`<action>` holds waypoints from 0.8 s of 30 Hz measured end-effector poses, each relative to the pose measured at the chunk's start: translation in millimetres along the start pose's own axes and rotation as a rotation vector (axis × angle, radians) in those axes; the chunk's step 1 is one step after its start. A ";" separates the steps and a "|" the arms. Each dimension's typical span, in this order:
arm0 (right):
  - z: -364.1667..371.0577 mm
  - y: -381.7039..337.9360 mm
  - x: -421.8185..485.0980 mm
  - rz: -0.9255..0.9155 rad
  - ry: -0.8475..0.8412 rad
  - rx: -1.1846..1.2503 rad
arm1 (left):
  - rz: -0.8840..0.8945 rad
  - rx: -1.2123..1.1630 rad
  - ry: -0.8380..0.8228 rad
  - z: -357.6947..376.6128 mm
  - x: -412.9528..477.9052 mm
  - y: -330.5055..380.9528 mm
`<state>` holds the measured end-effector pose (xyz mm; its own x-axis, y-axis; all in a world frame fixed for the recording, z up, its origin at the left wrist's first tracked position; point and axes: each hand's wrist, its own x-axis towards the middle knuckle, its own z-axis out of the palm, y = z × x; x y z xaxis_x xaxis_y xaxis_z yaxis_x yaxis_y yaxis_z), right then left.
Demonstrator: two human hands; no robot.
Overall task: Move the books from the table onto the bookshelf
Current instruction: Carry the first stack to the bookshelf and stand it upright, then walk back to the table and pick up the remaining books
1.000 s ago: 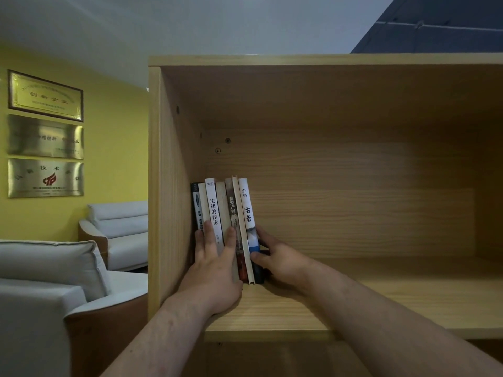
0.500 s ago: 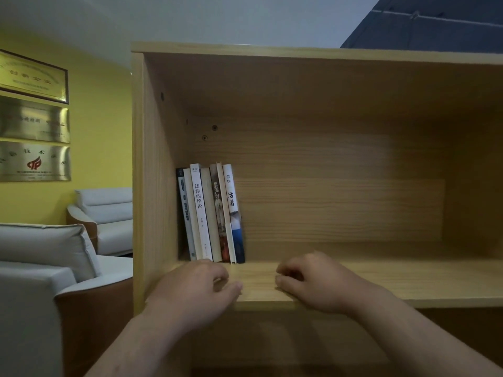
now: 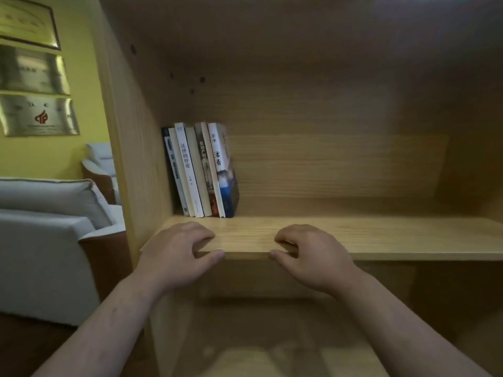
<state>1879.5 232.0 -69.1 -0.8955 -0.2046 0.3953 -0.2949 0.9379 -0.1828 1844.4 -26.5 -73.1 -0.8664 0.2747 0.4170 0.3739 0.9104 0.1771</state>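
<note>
The row of books (image 3: 200, 170) is standing on the bookshelf (image 3: 381, 238), packed together at the back left corner of the compartment. The leftmost, dark-spined book is sitting by the side panel (image 3: 130, 159), and the whole row is leaning slightly, tops tipping toward that panel. The rightmost book (image 3: 221, 170), with a white spine turning blue near the bottom, is closing the row, its right cover facing the open stretch of shelf board.

Both hands are holding nothing and are well in front of the books, not touching them. The left hand (image 3: 179, 248) is hanging at the board's front edge with fingers loosely curled over the wood and thumb lying along the edge. The right hand (image 3: 310, 254) is mirroring it just beside, fingers likewise loosely bent. Whether either is actually pressing on the board, I cannot tell.

Beyond the side panel, a pale armchair (image 3: 46, 227) is standing against a yellow wall (image 3: 89, 104), where metal plaques (image 3: 38, 115) are hanging.
</note>
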 end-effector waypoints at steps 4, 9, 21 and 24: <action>-8.5 -3.5 3.0 0.016 -0.110 0.068 | -0.020 -0.154 -0.099 -14.7 -3.4 3.4; -27.1 -24.5 -23.1 0.106 -0.156 0.163 | -0.078 -0.330 -0.211 -44.2 -27.1 13.4; -67.6 -136.5 -182.9 0.648 -0.855 0.441 | -0.601 -0.582 -0.976 -107.4 -219.8 -20.9; -77.5 -163.5 -221.5 0.748 -0.912 0.485 | -0.638 -0.557 -1.098 -125.2 -277.5 -39.7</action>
<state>2151.9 145.7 -57.1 -0.7416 0.0291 -0.6702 0.4603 0.7488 -0.4769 2111.4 -177.6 -84.3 -0.6524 0.1987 -0.7313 -0.3251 0.7983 0.5069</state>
